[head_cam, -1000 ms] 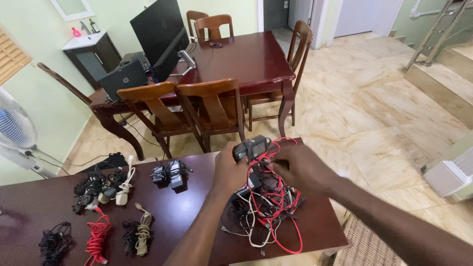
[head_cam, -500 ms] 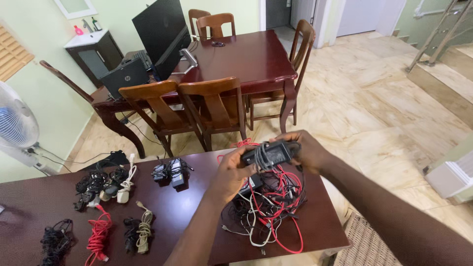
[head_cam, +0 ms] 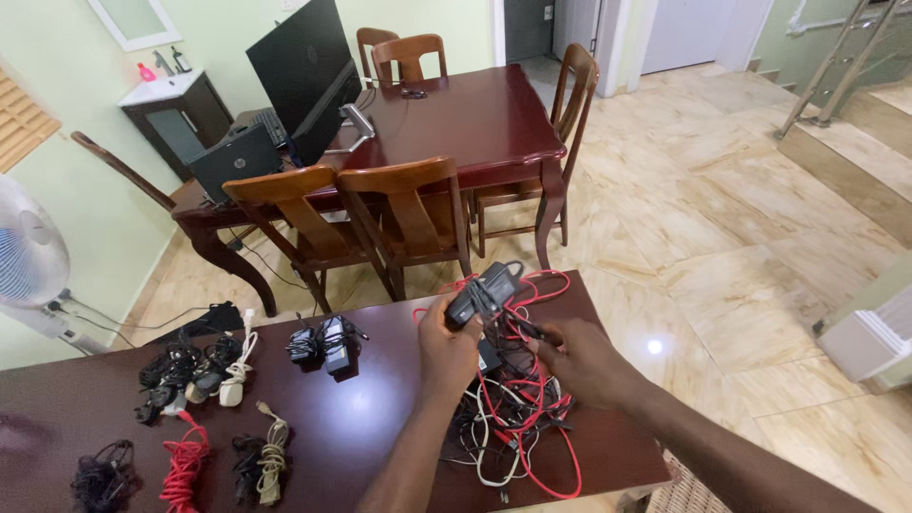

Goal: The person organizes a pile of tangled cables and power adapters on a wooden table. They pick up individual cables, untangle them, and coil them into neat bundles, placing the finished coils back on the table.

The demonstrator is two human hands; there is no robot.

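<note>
Since half a second ago my right hand (head_cam: 581,361) dropped off the black power adapter (head_cam: 483,291); left hand (head_cam: 448,342) fingers grip it above the tangled cable pile (head_cam: 518,408), right pinching its cord. Brick's rigid, heavyish; cord floppy, snags.

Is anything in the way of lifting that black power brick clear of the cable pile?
Yes. The power brick in the left hand is looped by cords from the tangled pile beneath; red cable arcs around it, and the right hand pinches one attached cord.
</note>
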